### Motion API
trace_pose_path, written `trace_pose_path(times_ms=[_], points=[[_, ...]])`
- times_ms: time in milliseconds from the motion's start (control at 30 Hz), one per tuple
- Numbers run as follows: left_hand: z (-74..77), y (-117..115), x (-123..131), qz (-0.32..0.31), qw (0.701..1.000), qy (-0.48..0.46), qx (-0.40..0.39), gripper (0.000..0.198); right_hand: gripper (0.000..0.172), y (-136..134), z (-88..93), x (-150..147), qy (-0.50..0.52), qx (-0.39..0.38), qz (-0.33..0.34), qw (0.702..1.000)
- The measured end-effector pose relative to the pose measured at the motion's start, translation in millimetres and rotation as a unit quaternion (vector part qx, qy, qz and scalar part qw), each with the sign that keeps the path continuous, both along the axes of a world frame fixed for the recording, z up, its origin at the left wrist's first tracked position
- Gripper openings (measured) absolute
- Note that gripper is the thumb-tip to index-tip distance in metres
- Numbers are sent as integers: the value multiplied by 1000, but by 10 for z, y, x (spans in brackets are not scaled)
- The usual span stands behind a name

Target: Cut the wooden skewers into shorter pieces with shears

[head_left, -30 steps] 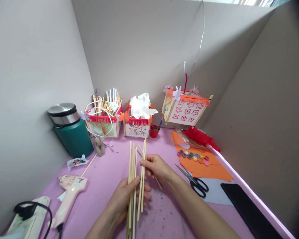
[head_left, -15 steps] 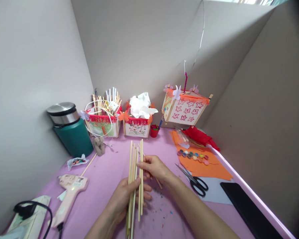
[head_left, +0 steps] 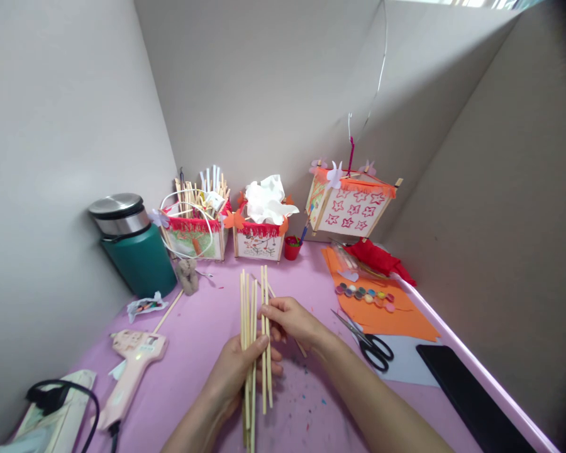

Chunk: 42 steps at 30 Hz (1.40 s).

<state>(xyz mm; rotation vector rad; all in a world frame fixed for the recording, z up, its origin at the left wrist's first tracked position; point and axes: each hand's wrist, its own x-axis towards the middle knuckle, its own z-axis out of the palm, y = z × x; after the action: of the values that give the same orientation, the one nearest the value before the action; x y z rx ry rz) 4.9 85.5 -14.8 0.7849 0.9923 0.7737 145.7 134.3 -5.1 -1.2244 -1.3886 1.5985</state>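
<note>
**Hands.** The left hand [head_left: 238,372] is closed around a bundle of thin pale wooden sticks [head_left: 246,302], with the thumb laid across the front. The bundle runs lengthwise away from the person. Its near ends reach toward the bottom edge of the view, and its far ends are spread a little above the pink bench [head_left: 193,340].

The right hand [head_left: 290,319] has its fingertips pinched on a pair of separate pale sticks [head_left: 266,377]. The pair sits just right of the bundle and roughly parallel to it. I cannot tell whether the pair touches the bundle. The far ends of the pair are about level with those of the bundle. All held sticks are above the middle of the bench, in front of the person.

**Under the right hand.** A single slanted stick [head_left: 302,351] lies on the bench, partly hidden.

**Left side.**
- A pale pink hot-glue gun [head_left: 134,352] lies flat, well apart from the hands.
- A dark green flask with a steel lid [head_left: 134,251] stands at the back, by the wall.

**Back row.**
- A red-fringed paper box stuffed with sticks and white cord [head_left: 195,238].
- A red-fringed paper box holding crumpled white paper [head_left: 259,242], just beside the first.
- A small red cup [head_left: 292,250].
- A star-printed paper lantern [head_left: 351,211], hanging on a wire.

**Right side.**
- An orange paper sheet [head_left: 396,321] with a strip of small paint pots [head_left: 365,294] on it.
- Black-handled scissors [head_left: 372,346], shut, near its edge.
</note>
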Motion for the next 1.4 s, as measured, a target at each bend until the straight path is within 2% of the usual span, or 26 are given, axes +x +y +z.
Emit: trace_pose_path(times_ms=[267, 433, 533, 767, 967, 1133, 1267, 1400], points=[[1, 21, 8, 5, 1000, 8, -3, 39, 31, -1, 4, 21, -37, 7, 14, 999], [-46, 95, -55, 98, 993, 49, 40, 37, 31, 11, -25, 35, -160, 54, -18, 985], [-54, 103, -92, 116, 990, 47, 60, 39, 30, 18, -65, 26, -253, 96, -46, 962], [17, 93, -78, 111, 993, 11, 31, 44, 23, 7, -138, 37, -385, 143, -69, 909], [-18, 101, -84, 117, 992, -39, 17, 36, 27, 34, -120, 80, -410, 148, -59, 898], [-35, 106, -100, 118, 991, -55, 6, 39, 29, 64, -67, 151, -411, 143, -42, 899], [-52, 107, -100, 113, 991, -64, 9, 41, 17, 108, -14, 319, -445, 150, -84, 879], [-50, 90, -84, 99, 993, -69, 10, 40, 13, 127, 54, 450, -488, 155, -137, 848]])
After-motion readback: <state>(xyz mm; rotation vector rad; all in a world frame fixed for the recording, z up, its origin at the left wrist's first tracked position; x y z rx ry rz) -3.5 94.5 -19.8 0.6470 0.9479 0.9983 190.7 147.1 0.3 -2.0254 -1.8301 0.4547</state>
